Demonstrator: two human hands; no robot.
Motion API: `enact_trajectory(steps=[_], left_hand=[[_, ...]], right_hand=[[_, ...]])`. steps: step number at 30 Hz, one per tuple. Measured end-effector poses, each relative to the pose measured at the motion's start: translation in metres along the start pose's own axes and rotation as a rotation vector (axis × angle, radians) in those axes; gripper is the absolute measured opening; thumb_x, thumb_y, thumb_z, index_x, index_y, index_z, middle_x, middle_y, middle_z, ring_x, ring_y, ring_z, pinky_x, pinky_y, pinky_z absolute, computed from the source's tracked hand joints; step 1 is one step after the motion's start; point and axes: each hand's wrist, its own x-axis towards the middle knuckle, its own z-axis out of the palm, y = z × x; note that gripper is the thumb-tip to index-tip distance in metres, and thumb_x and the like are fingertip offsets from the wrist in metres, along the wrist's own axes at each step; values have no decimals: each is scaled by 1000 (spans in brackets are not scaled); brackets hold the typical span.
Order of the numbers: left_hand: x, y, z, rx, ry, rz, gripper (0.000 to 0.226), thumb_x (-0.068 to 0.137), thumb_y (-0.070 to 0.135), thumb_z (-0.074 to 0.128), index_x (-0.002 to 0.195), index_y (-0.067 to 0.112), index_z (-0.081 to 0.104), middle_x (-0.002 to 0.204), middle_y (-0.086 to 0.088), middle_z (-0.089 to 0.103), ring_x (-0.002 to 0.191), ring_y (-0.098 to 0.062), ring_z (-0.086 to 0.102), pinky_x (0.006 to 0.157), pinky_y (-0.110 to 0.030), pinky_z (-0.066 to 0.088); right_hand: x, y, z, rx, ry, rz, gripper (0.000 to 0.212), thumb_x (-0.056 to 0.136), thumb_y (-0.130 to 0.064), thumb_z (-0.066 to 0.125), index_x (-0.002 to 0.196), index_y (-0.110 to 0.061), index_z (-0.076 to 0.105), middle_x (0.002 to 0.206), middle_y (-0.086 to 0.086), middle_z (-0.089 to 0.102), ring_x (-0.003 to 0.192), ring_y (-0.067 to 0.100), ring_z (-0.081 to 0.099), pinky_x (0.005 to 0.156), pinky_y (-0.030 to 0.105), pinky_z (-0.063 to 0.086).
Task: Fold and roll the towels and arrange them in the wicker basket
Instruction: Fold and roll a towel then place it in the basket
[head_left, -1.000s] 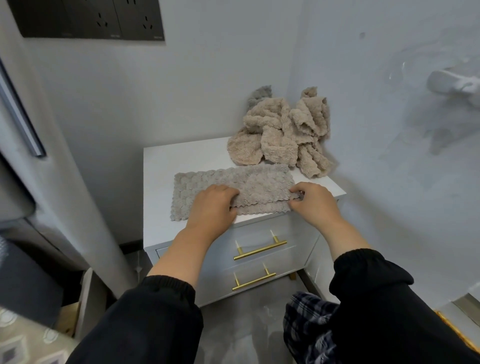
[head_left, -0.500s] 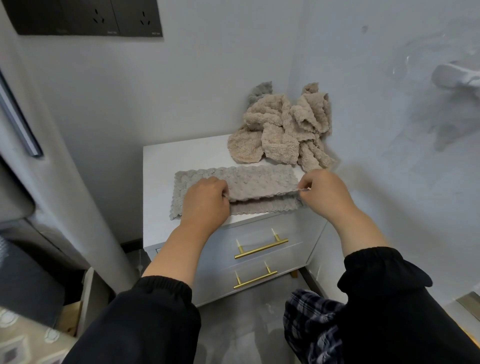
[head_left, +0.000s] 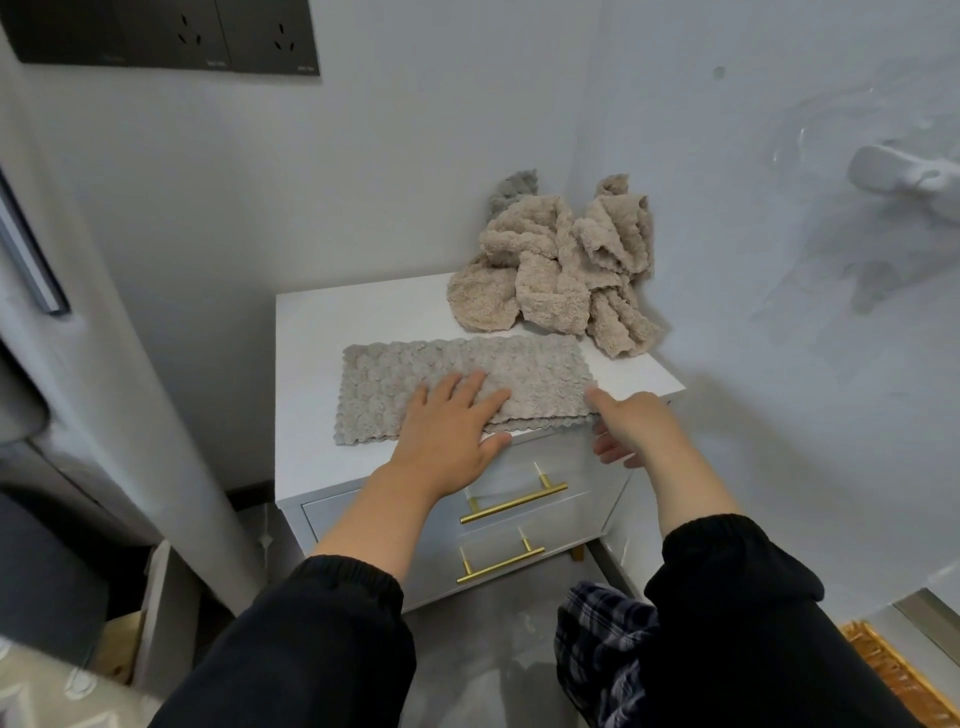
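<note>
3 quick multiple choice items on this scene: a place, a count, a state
1. Where does the beige towel pile lie? A) back right of the nightstand B) on the floor C) in a drawer
2. How many gold drawer handles show? A) one B) two C) four
3. How is the left hand? A) flat on the grey towel B) a fist C) gripping a handle
Answers: 1 A, just behind the grey towel's right end; 2 B, one above the other; 3 A, fingers straight.

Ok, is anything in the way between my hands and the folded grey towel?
Nothing visible. The left hand lies flat on the grey towel, the right hand is at its right end; the beige pile sits behind it.
</note>
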Motion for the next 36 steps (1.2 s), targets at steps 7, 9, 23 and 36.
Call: enact_trajectory(steps=[7, 9, 23, 36], left_hand=[[-1, 17, -24, -172, 64, 56, 47, 93, 55, 41, 131, 31, 54, 125, 2, 56, 113, -19, 48, 89, -34, 44], [-5, 23, -34, -522, 67, 0, 34, 94, 49, 47, 111, 28, 67, 102, 4, 67, 95, -15, 60, 83, -33, 49], [-10, 2, -58, -1679, 51, -180, 68, 70, 30, 78, 131, 16, 53, 113, 3, 69, 98, -9, 67, 77, -21, 54], [-8, 11, -55, -1426, 286, -355, 6, 83, 22, 73, 80, 18, 69, 68, 6, 71, 60, -7, 67, 56, -20, 51]], right_hand=[[-3, -13, 2, 517, 210, -182, 22, 81, -11, 59, 63, -13, 48, 68, 10, 54, 62, 22, 58, 71, 42, 56], [-4, -19, 1, 684, 154, -206, 15, 80, -12, 58, 67, -12, 51, 74, 14, 53, 72, 25, 57, 71, 40, 51], [-37, -38, -25, 1024, -526, -560, 31, 91, 8, 38, 109, -7, 57, 99, 11, 71, 91, 23, 69, 79, 35, 58], [-27, -33, -8, 665, -256, -488, 33, 69, -18, 78, 93, 2, 68, 88, 17, 71, 85, 33, 68, 81, 44, 55]])
